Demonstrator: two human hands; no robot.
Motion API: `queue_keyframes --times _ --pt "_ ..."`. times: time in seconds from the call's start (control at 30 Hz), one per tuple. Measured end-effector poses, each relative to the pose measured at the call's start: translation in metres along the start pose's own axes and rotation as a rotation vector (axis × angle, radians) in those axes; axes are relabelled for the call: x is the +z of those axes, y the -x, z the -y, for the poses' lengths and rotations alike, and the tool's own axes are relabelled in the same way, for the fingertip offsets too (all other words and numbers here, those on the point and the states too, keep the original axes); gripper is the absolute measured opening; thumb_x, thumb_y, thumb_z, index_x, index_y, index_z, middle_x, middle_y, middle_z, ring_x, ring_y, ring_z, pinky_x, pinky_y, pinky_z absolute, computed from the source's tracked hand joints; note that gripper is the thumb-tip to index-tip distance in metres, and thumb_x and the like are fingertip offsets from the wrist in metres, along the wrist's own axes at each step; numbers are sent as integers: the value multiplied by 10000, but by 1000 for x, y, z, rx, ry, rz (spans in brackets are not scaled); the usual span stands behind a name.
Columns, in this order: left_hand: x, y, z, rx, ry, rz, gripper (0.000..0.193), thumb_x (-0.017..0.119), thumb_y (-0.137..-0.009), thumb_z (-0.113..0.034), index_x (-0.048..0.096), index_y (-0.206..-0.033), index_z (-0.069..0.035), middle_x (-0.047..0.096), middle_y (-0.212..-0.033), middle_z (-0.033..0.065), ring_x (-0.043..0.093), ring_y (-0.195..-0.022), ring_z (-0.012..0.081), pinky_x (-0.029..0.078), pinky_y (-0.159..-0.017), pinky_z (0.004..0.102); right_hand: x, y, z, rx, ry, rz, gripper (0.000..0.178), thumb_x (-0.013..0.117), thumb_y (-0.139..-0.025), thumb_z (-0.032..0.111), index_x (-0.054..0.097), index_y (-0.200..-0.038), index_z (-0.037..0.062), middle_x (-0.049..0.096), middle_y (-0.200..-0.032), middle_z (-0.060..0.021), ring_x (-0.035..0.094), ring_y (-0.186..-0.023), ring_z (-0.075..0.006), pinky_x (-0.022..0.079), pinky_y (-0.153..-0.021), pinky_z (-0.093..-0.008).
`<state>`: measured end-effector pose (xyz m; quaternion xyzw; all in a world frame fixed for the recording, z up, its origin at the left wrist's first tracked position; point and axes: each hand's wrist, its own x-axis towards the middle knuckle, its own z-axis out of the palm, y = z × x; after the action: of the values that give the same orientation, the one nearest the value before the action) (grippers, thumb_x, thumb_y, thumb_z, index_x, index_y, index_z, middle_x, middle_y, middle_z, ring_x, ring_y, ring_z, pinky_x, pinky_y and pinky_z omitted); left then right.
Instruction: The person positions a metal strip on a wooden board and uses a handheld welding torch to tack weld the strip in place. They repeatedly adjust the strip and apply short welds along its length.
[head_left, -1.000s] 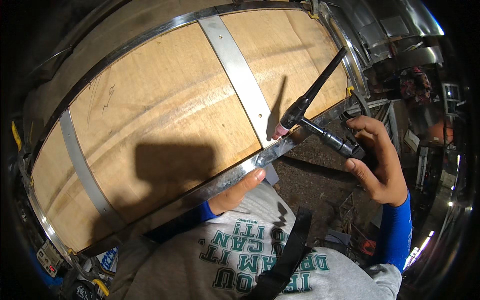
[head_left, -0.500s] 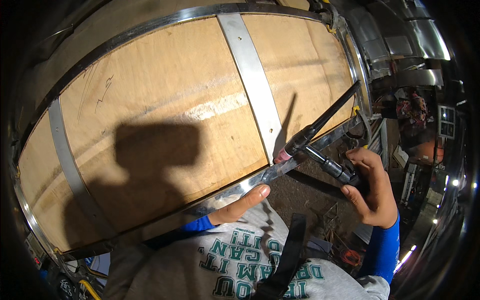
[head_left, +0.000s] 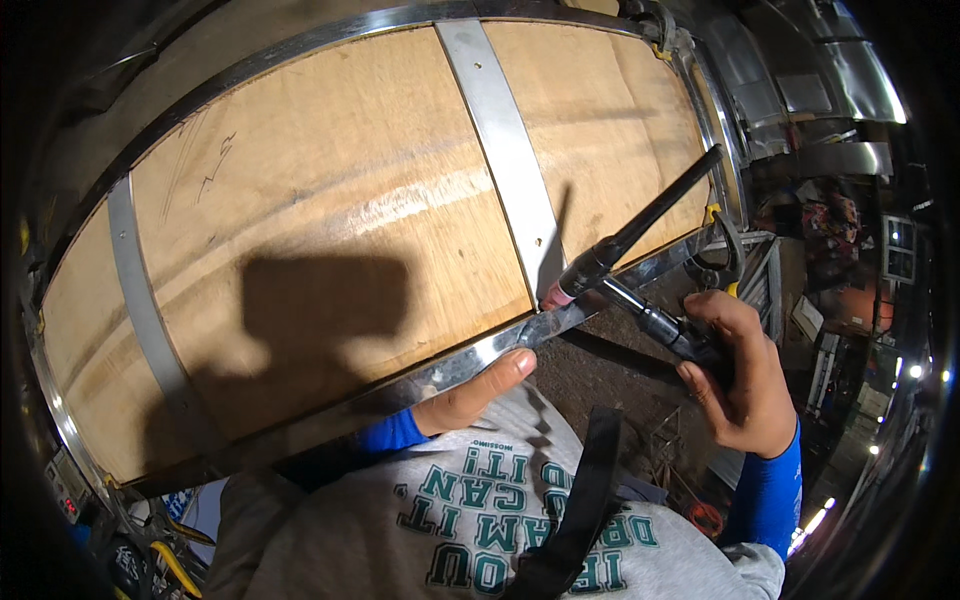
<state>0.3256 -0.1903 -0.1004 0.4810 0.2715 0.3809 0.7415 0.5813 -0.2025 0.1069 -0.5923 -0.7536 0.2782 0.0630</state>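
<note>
We see the black welding torch [head_left: 592,262] just left of and beyond our right hand [head_left: 750,380], which is closed around its handle. Its pink nozzle [head_left: 556,297] has come in closer to the corner where the wide metal strip [head_left: 495,120] meets the polished rim [head_left: 488,351]; we judge that this centres the work on that joint. The torch's long tapered cap slants up and away, smooth and matte.

Our left hand [head_left: 465,397] lies much as it did, its thumb along the rim nearer us than the nozzle; its fingers are hidden below, so we cannot tell how firmly it grips. Beyond that hand bows a grained plywood panel [head_left: 330,200], crossed leftward by a narrower dull-grey strip [head_left: 150,290]. Above our right hand, a yellow-tipped clamp [head_left: 738,252] sits at the rim's corner.
</note>
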Motion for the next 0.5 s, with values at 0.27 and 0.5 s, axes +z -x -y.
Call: queue_keyframes --times 0.27,0.5 --pt "-17 23 15 -207 245 68 505 598 -1045 -309 573 -1431 17 555 -1529 186 477 -1448 255 349 -1210 420 28 -27 -5 -156 -64 -10 588 673 -877 -85 475 -1420 26 654 -1272 -239 695 -1112 -434 540 -932 -419" --pt "-1 39 16 -26 562 -288 539 520 -1119 -311 451 -1496 69 582 -1486 190 536 -1401 295 415 -1190 419 27 -36 -12 -276 -79 0 617 633 -897 -112 441 -1453 76 699 -1147 -260 706 -1020 -480 550 -857 -442"
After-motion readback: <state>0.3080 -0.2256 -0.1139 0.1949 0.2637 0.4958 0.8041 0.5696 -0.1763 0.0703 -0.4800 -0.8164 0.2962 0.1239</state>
